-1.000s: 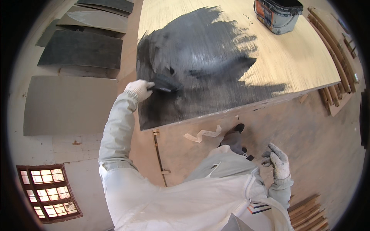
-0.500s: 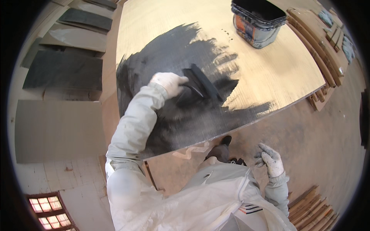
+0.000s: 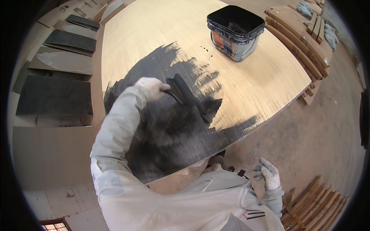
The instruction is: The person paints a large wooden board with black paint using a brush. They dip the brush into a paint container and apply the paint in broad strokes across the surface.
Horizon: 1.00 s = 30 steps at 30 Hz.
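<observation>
My left hand (image 3: pixel 151 87), in a white glove, is closed round the handle of a wide black paint brush (image 3: pixel 182 90). The brush's broad head rests on black paint (image 3: pixel 154 127) spread unevenly over a large pale wood-grained board (image 3: pixel 266 88). Smears with ragged edges border the bare part of the board. My right hand (image 3: pixel 268 175), in a white glove smudged dark, hangs beside my body off the board's near edge. Its fingers are loosely spread with nothing in them. A square black-rimmed paint bucket (image 3: pixel 236 48) stands on the board's far right, dark inside.
Several dark and grey panels (image 3: pixel 58 94) lie to the left. Stacked flat brown cardboard packs (image 3: pixel 304 42) stand beyond the board's right edge. Another pile of long brown pieces (image 3: pixel 314 208) lies at lower right. Small black drips (image 3: pixel 207 51) dot the board near the bucket.
The whole view has shifted, showing more of the board's far side. My left hand has slid the brush a little farther and leftward across the painted area. My right hand still hangs free.
</observation>
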Tool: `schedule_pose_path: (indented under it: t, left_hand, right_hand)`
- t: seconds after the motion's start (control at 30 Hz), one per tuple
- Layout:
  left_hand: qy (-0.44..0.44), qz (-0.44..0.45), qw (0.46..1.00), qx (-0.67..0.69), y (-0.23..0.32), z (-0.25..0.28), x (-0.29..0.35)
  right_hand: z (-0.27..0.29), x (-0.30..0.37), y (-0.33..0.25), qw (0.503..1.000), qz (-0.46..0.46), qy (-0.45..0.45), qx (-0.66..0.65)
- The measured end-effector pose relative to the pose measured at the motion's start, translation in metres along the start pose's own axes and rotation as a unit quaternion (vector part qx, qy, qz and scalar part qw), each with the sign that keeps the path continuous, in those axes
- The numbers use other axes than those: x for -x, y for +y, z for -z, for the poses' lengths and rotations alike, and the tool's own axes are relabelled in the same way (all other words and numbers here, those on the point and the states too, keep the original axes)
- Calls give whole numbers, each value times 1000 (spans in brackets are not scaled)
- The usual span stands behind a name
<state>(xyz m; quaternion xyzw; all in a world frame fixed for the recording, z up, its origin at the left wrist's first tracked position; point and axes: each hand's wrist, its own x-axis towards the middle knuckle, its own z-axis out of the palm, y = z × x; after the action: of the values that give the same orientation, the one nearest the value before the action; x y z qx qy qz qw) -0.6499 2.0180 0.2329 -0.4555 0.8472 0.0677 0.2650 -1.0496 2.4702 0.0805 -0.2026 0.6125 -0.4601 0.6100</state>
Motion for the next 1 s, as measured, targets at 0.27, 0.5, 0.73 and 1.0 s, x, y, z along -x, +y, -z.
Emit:
schedule_pose_path:
  t: [0.27, 0.5, 0.73, 1.0]
  left_hand:
    - [18, 47, 997, -58, -55, 11, -70]
    - [60, 176, 982, 27, -125, -1, -91]
    - [55, 248, 966, 56, -155, 6, -119]
    - [53, 231, 970, 57, -162, 12, -115]
  right_hand:
    - [-15, 7, -14, 999, 12, 45, -17]
    - [-20, 17, -9, 995, 8, 88, -36]
    - [-16, 27, -7, 993, 6, 118, -32]
    - [-19, 15, -9, 996, -2, 89, -31]
